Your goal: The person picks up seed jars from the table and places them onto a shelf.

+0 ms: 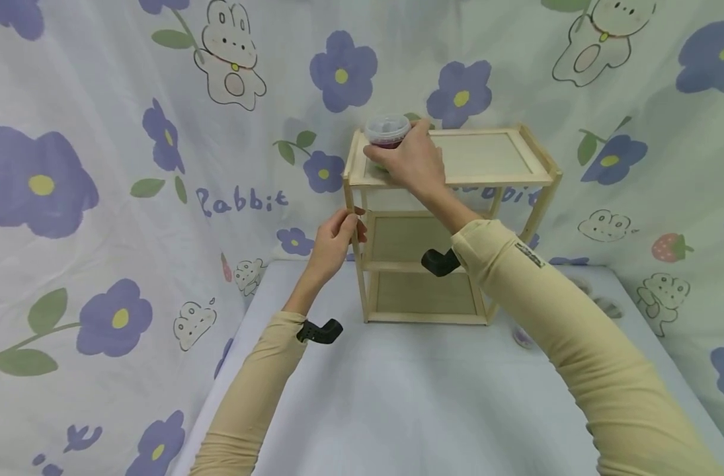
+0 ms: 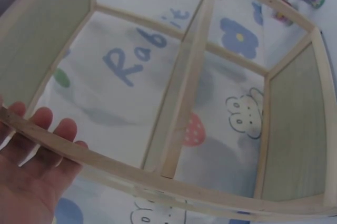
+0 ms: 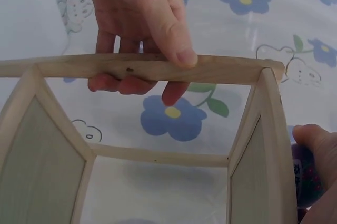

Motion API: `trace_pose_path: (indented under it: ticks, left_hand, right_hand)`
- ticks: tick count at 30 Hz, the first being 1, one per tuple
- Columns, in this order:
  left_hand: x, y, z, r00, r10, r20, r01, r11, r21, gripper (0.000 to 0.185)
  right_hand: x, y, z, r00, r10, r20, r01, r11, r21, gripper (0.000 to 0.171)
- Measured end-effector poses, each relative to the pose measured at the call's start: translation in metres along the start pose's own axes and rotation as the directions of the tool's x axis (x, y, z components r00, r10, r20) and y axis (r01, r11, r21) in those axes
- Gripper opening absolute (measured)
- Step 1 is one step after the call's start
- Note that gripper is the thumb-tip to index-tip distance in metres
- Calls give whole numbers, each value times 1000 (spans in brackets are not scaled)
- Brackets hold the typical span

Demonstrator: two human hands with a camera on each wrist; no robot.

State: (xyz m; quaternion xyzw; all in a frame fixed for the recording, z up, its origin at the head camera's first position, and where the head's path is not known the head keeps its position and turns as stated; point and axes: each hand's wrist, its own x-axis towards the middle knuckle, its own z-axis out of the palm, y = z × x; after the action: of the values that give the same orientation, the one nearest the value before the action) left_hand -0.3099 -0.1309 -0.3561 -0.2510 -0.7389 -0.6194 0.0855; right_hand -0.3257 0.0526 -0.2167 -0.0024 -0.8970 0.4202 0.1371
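A three-tier wooden shelf [image 1: 486, 155] stands on the table against the cloth backdrop. My right hand [image 1: 406, 155] grips a small clear lidded cup [image 1: 387, 130] with dark red contents, resting on the left end of the top tier. In the right wrist view the cup [image 3: 304, 182] shows at the lower right under my right hand [image 3: 316, 142]. My left hand [image 1: 345, 230] grips the shelf's front left post [image 1: 356, 264] just below the top tier. Its thumb lies over the post [image 3: 221, 68] and its fingers [image 2: 39, 129] curl behind it.
A cloth printed with purple flowers and rabbits [image 1: 100, 198] covers the walls and the table. A small purple-and-clear object [image 1: 523, 337] lies on the table right of the shelf, partly behind my right arm. The middle and lower tiers look bare.
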Motion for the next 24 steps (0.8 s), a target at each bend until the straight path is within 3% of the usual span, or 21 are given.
trace_pose_path:
  ticks: [6,12,17,24]
  left_hand:
    - [-1,12,3,1000,-1,10,2,999,-53,32]
    - [-7,30,5,1000,-22,-2,22,1000,-19,30]
    - [-8,30,5,1000,-28,-3,28,999,-17,30]
    - [-6,29,4,1000,-25,-2,25,999,-30,30]
  right_hand:
    - [-1,1,-2,1000,-21,-19,20,998,-53,90]
    - [-3,1,-4,1000,-16,20,17,998,-66,93]
    - [-5,4,-9,999,-4,52,3,1000,13,93]
    - [-12,12,-20,994,-60,97,47,990,129,88]
